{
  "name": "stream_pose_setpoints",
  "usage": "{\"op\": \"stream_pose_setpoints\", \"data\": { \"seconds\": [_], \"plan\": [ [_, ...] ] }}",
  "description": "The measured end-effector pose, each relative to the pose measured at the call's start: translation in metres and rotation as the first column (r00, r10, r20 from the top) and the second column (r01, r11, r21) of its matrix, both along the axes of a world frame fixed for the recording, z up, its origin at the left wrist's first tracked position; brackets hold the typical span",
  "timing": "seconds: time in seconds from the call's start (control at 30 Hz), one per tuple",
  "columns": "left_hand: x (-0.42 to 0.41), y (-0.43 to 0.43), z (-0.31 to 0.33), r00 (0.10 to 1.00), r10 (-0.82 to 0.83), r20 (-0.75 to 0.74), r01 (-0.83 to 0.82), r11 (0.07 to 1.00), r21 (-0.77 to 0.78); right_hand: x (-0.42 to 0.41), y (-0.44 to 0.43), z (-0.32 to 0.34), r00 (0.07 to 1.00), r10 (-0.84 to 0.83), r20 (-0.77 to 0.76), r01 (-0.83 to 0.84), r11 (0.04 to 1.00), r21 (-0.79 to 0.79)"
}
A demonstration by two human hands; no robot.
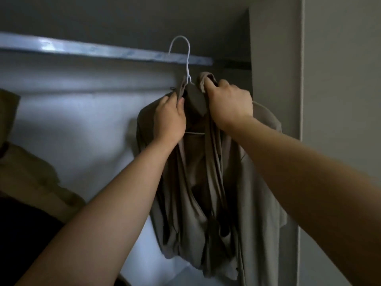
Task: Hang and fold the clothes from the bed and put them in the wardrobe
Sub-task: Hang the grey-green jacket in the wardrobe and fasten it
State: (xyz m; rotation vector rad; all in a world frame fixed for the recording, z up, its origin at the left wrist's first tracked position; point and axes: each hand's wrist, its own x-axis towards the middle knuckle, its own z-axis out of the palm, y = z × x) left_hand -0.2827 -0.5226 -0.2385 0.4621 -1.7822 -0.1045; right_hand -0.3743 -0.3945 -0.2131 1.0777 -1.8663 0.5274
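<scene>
Just below the wardrobe rail point(103, 51), a taupe shirt point(257, 172) hangs bunched on a white wire hanger point(188, 78). The hanger's hook rises across the front of the rail near the rail's right end, and whether it rests on the rail cannot be told. The left hand point(170, 118) pinches the shirt's fabric under the hook, thumb and fingers closed on the cloth. The right hand point(228, 104), just beside it, has its fingers curled round the collar on the other side of the hook. Lower down and towards the rail's left end hangs a beige garment point(26, 172).
</scene>
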Motion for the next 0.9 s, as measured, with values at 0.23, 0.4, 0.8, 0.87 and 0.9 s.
{"op": "stream_pose_setpoints", "data": {
  "seconds": [0.23,0.4,0.8,0.87,0.9],
  "plan": [
    [0.029,-0.031,0.015,0.998,-0.068,0.006,0.068,0.997,0.024,0.019,-0.037,0.025,1.000,0.007,0.004,-0.007,0.999,-0.035],
    [0.032,-0.040,0.013,0.992,-0.126,0.019,0.124,0.990,0.061,0.026,-0.055,0.032,0.999,-0.034,-0.021,0.033,0.999,-0.008],
    [0.040,-0.040,-0.050,0.960,-0.201,0.197,0.178,0.976,0.127,0.031,-0.068,-0.022,0.988,-0.119,-0.099,0.112,0.991,-0.080],
    [0.045,-0.038,-0.062,0.955,-0.231,0.185,0.206,0.968,0.146,0.042,-0.068,-0.036,0.984,-0.107,-0.140,0.084,0.982,-0.166],
    [0.048,-0.037,-0.067,0.952,-0.263,0.157,0.239,0.958,0.160,0.048,-0.068,-0.044,0.989,-0.083,-0.126,0.056,0.978,-0.202]
  ]
}}
